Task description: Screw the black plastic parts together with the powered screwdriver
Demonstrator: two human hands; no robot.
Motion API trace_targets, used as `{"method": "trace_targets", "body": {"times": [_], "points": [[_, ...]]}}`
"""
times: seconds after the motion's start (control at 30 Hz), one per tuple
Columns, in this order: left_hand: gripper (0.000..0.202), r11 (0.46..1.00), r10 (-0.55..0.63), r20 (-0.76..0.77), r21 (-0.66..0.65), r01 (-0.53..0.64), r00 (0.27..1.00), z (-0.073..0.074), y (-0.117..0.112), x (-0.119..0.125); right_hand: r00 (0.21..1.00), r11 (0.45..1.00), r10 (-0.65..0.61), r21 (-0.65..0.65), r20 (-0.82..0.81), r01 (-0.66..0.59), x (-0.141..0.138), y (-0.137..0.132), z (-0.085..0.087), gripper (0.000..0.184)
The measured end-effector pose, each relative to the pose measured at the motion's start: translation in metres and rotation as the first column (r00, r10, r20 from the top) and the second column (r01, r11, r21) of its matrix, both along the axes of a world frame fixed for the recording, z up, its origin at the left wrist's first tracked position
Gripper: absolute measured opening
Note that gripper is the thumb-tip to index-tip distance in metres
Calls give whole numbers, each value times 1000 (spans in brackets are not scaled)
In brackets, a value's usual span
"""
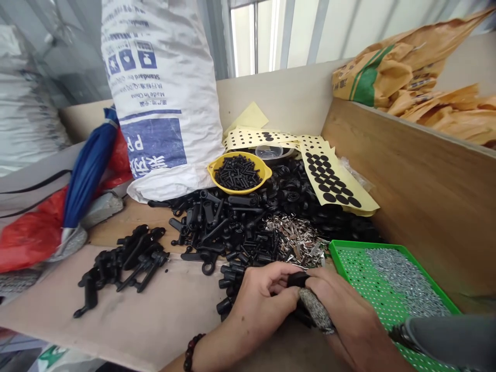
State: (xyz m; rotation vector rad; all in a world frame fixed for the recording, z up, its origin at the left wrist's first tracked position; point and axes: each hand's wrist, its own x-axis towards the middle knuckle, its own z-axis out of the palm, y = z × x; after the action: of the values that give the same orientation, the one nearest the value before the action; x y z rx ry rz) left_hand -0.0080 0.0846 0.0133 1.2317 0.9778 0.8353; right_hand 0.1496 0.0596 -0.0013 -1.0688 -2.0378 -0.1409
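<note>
My left hand (263, 294) and my right hand (341, 305) meet at the near edge of the table, both with fingers curled round a small black plastic part (297, 279). A grey speckled fabric sleeve (315, 310) covers one finger of the right hand. Just beyond the hands lie a big heap of black plastic handles and caps (232, 227) and a pile of small shiny metal pieces (296, 240). A bead bracelet (191, 351) sits on my left wrist.
A green perforated tray (349, 263) with small silver screws is at right. A yellow bowl (211, 168) of black screws, yellow sheets of black round stickers (329, 178), a white woven sack (163, 93), a blue umbrella (89, 170) and a smaller pile of black handles (124, 263) surround the table. A wooden board (418, 186) walls the right side.
</note>
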Motion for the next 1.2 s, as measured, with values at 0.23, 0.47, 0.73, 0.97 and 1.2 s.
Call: {"method": "trace_targets", "body": {"times": [0.23,0.47,0.73,0.97,1.2], "points": [[21,988,-28,178,-141,54,984,5,-1,-2,988,989,113,-87,-110,-123,6,-10,-4,21],[30,934,71,356,-352,63,932,11,-10,-3,997,994,60,-89,-55,-65,15,-12,-11,38],[34,915,-28,497,-337,223,867,8,-21,0,996,996,91,5,3,-91,10,-10,-10,30],[31,905,76,398,-412,104,914,9,-30,5,998,999,34,41,-46,-32,9,-18,-10,25],[36,900,69,337,-428,87,939,4,-41,8,997,993,61,-94,-50,-66,15,-35,-23,28]]}}
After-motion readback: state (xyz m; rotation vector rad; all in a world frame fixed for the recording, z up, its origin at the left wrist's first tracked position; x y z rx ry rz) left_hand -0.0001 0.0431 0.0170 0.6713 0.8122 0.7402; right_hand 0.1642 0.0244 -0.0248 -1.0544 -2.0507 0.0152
